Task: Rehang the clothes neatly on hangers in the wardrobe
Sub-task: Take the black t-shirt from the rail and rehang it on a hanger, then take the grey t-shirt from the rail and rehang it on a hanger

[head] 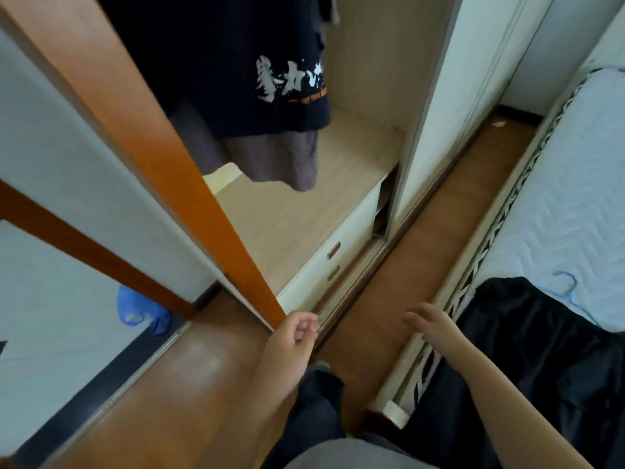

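Left hand (299, 333) fingers loosely curled, empty, near wardrobe door (142, 130) edge. Right hand (431, 324) fingers spread, empty, beside black garment (527, 333) on bed (571, 198). Navy printed shirt (236, 62) hangs far inside.

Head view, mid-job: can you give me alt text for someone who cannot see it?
An open wardrobe holds a hanging dark T-shirt with white lettering over a brownish-grey garment. Below, both hands are empty: the left hand loosely curled near the orange door edge, the right hand open beside dark clothes lying on a bed.
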The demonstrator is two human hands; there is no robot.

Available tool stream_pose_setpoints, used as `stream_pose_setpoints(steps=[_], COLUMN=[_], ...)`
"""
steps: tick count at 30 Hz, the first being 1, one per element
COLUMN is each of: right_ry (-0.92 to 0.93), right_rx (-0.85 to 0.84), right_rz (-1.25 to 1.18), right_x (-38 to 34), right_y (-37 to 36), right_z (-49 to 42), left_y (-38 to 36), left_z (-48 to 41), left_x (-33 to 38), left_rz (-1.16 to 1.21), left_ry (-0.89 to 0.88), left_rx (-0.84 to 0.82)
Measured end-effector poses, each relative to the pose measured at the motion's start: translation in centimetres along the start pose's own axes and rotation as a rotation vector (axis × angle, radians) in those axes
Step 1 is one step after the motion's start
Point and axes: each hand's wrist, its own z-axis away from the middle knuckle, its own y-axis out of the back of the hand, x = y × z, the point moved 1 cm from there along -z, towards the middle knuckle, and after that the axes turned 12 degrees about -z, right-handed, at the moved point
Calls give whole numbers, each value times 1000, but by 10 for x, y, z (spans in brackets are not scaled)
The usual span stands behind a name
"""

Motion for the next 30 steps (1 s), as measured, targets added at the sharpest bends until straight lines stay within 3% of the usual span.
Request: stream_pose_setpoints(steps=[5,9,18,25,30], right_ry=[-32,68,354,589,762], right_rx=[233,359,331,70,-158], right_rz=[-156,-221,-194,-217,-155], right_x=[-22,-53,-157,-273,-349], right_y=[36,48,54,33,25], right_z=[-27,-34,-60,-124,-173], left_y=[24,32,43,62,89], left_z=[-84,-134,-180,-211,-238], left_x=[35,70,103,101,126], left_rz=[-92,-249,-219,-86,12], left_ry=[-161,-433,-695,-475,-296], left_rx=[39,127,381,560,835])
